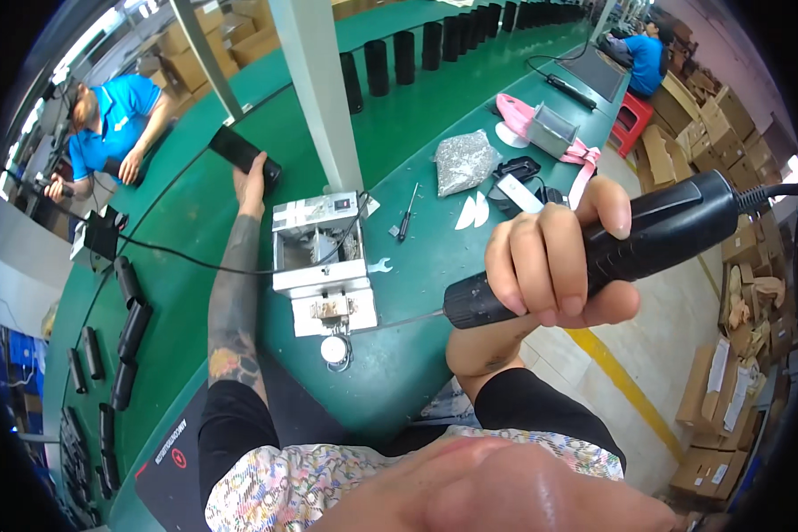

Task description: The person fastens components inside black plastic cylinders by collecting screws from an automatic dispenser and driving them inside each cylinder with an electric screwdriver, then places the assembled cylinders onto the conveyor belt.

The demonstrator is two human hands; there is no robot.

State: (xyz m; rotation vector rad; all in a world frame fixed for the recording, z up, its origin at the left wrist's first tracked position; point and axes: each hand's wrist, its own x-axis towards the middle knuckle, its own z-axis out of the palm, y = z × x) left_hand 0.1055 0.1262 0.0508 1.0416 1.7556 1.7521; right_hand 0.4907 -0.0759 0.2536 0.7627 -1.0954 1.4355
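My right hand [554,262] is wrapped round a black electric screwdriver [674,226], its cord running off to the right. The thin bit points left, toward the front of a metal screw feeder [321,275] on the green bench. Beyond the feeder, to the left, my left hand [251,182] grips a dark cylindrical housing [230,146], which lies tilted over the green belt. A small hand screwdriver [408,213] and a wrench [380,265] rest beside the feeder. A white round piece [334,350] sits at the feeder's near end.
A grey post [315,89] rises behind the feeder. A bag of small parts [465,163] and a pink strap [516,113] lie to the right. Upright black cylinders [404,58] line the far belt. A co-worker [120,124] sits at left; cartons [714,461] stand at right.
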